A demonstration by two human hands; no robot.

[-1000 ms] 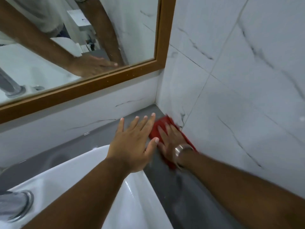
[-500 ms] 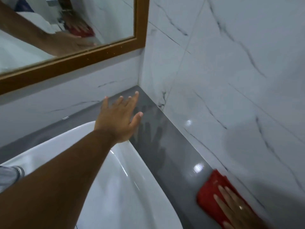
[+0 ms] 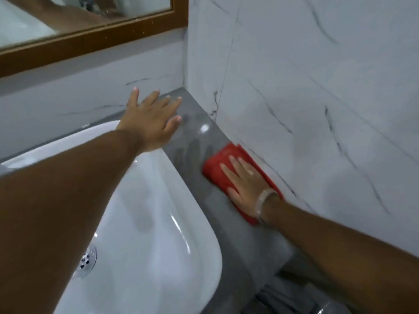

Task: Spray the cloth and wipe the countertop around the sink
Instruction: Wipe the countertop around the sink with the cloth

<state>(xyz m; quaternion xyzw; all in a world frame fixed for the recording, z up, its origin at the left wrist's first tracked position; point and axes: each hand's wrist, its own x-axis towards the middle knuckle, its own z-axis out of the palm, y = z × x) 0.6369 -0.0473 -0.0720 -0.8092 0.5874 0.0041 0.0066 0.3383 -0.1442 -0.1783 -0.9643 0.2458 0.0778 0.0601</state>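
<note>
At about eight o'clock the drain (image 3: 87, 262) sits in the bottom of the white sink (image 3: 145, 223), whose basin fills the lower left. Along the top left, at eleven o'clock, runs the wooden frame of a mirror (image 3: 90, 35). The left hand (image 3: 150, 120) reaches forward over the sink's far rim, fingers spread and flat, palm down, holding nothing; it rests at the sink edge where it meets the grey worktop (image 3: 229, 223). Toward the back corner the worktop shines with a smeared sheen. At about two o'clock from the sink, the red cloth (image 3: 218, 165) lies flat on the worktop, its far edge against the marbled wall (image 3: 317, 98). The right hand (image 3: 246, 185) presses flat on top of the cloth, fingers stretched out, with a bracelet (image 3: 264, 201) at the wrist.
</note>
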